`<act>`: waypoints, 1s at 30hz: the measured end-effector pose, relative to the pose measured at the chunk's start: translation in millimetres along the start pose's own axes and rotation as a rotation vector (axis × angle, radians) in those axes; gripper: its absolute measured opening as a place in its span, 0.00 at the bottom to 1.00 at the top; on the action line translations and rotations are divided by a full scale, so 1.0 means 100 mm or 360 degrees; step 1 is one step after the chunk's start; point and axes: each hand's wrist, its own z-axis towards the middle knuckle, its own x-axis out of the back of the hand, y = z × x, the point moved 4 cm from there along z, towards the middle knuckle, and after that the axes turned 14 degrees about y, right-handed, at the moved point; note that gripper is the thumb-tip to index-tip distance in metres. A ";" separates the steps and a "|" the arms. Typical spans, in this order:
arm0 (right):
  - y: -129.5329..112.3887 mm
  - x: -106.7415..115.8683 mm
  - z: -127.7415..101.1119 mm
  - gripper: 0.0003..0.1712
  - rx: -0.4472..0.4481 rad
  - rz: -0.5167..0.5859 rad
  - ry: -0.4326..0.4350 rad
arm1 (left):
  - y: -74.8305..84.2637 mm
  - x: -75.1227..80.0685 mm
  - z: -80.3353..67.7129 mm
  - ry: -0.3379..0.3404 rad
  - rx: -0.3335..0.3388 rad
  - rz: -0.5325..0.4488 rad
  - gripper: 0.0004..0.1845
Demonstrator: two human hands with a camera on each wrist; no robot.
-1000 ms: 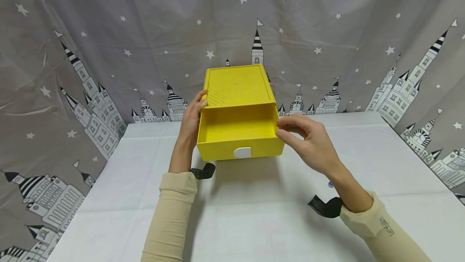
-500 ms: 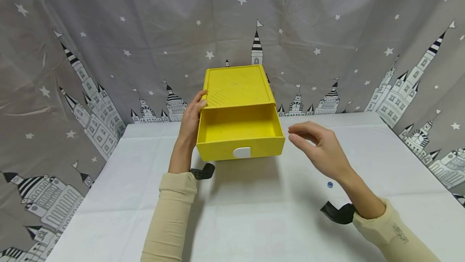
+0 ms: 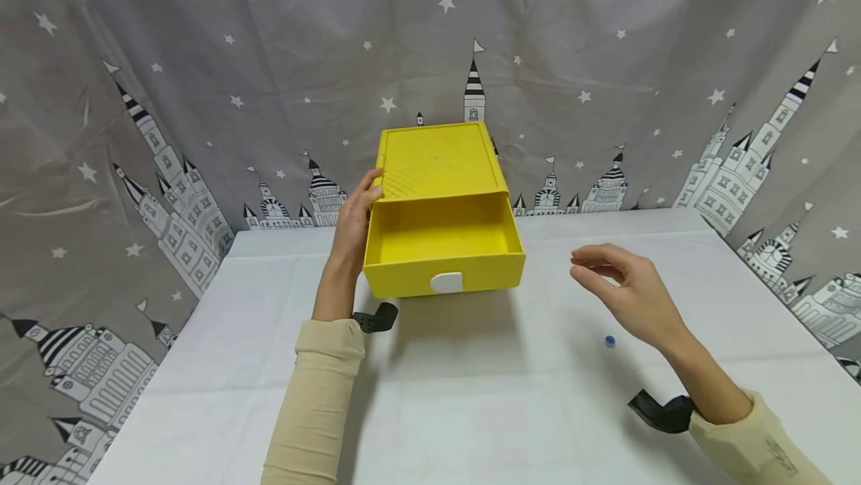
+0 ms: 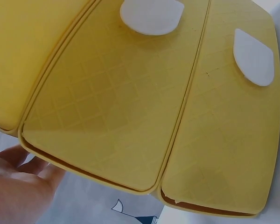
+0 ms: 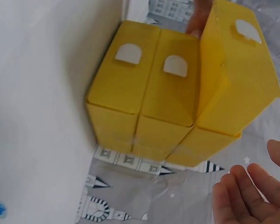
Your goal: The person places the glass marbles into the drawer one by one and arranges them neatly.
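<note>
A yellow drawer unit [image 3: 440, 160] with three stacked drawers stands on the white-covered table. Its top drawer [image 3: 444, 276], with a white tab handle, is pulled out and shows a bare inside. The two lower drawers, seen in the left wrist view as the middle drawer [image 4: 102, 102] and the bottom drawer [image 4: 214, 140], are pushed in. My left hand [image 3: 353, 223] rests against the unit's left side, fingertips at the top edge. My right hand [image 3: 628, 287] hovers right of the unit, fingers loosely bent, holding nothing. A small blue object [image 3: 610, 341] lies on the table below it.
A white cloth [image 3: 457, 410] covers the table. Behind it and at both sides hangs a grey curtain [image 3: 323, 44] printed with castles and stars. The pulled-out drawer juts toward me over the table.
My right hand has left the top drawer's right edge and moved right and slightly toward me. The left hand and the drawer unit have stayed in place.
</note>
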 end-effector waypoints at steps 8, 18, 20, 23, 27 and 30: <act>0.19 0.07 -0.12 0.14 -0.0057 -0.0049 -0.0005 | 0.00 0.00 0.00 0.0017 0.0010 0.0009 0.26; 0.36 0.13 -0.23 0.14 -0.0110 -0.0091 -0.0016 | 0.01 0.00 0.00 0.0016 -0.0005 0.0011 0.26; 0.39 0.14 -0.25 0.14 -0.0124 -0.0095 -0.0019 | 0.01 0.00 -0.01 0.0019 0.0001 0.0014 0.26; 0.44 0.16 -0.28 0.15 -0.0133 -0.0105 -0.0023 | 0.01 0.00 -0.01 0.0017 0.0003 0.0016 0.27; 0.49 0.17 -0.32 0.15 -0.0113 -0.0119 -0.0029 | 0.01 0.00 0.00 0.0009 -0.0001 0.0014 0.27; 0.53 0.18 -0.34 0.14 -0.0100 -0.0132 -0.0037 | 0.02 -0.01 0.00 0.0008 -0.0002 0.0010 0.27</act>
